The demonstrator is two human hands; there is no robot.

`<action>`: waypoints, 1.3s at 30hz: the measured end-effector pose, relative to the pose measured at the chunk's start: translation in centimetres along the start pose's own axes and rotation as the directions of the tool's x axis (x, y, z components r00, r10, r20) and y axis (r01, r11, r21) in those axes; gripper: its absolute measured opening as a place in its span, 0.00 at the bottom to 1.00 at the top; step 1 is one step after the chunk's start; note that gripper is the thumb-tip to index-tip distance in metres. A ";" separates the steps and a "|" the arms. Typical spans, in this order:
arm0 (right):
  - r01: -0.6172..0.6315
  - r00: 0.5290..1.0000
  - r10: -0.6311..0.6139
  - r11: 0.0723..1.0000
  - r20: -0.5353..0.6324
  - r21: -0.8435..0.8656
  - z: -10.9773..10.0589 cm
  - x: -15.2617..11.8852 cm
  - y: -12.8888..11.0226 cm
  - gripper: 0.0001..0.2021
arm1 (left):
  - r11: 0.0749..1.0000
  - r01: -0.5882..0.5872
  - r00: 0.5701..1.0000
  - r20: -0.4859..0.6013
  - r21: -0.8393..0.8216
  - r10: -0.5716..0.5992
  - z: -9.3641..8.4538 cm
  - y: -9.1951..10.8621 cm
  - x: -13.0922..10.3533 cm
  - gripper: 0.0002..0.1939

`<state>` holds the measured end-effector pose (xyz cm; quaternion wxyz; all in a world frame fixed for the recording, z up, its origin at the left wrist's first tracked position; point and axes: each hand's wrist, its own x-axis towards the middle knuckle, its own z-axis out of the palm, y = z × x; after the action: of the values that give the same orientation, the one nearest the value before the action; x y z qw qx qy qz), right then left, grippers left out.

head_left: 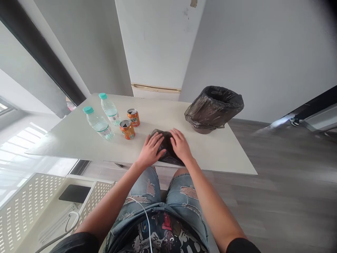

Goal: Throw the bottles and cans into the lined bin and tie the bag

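A black plastic bag [169, 149] lies crumpled at the front edge of the white table, between my two hands. My left hand [152, 148] rests on the bag's left side, fingers spread and pointing forward. On its right side lies my right hand [180, 144], fingers extended over the bag. Left of the hands are two orange cans, a front one [127, 130] and a back one [133, 117], both upright with dark openings on top. Farther left stand two clear bottles with teal caps, one nearer [98, 123] and one behind [110, 109].
A bin lined with a black bag [214, 109] stands at the table's right end. The white table [79, 140] runs up to a white fridge [160, 42]. A perforated cream basket [31, 207] is at the lower left. A white cable [146, 218] crosses my lap.
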<state>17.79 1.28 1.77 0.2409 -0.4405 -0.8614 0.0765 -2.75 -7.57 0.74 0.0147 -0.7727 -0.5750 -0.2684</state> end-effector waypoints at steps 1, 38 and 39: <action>-0.021 0.997 0.021 1.000 -0.078 -0.004 -0.8 -0.5 0.1 0.23 | 0.997 0.067 0.993 -0.091 -0.028 -0.070 -0.6 0.7 -0.5 0.21; -0.430 0.893 0.350 0.478 0.283 0.766 -2.3 -5.4 0.2 0.36 | 0.308 0.416 0.801 0.184 -0.855 -0.570 -2.2 0.8 -3.6 0.23; -0.401 0.909 0.330 0.520 0.255 0.755 -2.6 -5.4 0.1 0.42 | 0.323 0.421 0.812 0.193 -0.848 -0.551 -2.3 0.6 -3.4 0.27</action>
<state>21.83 -3.17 2.14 0.3544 -0.4544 -0.6335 0.5164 -3.79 -11.52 1.44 -0.4164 -0.4438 -0.5631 -0.5591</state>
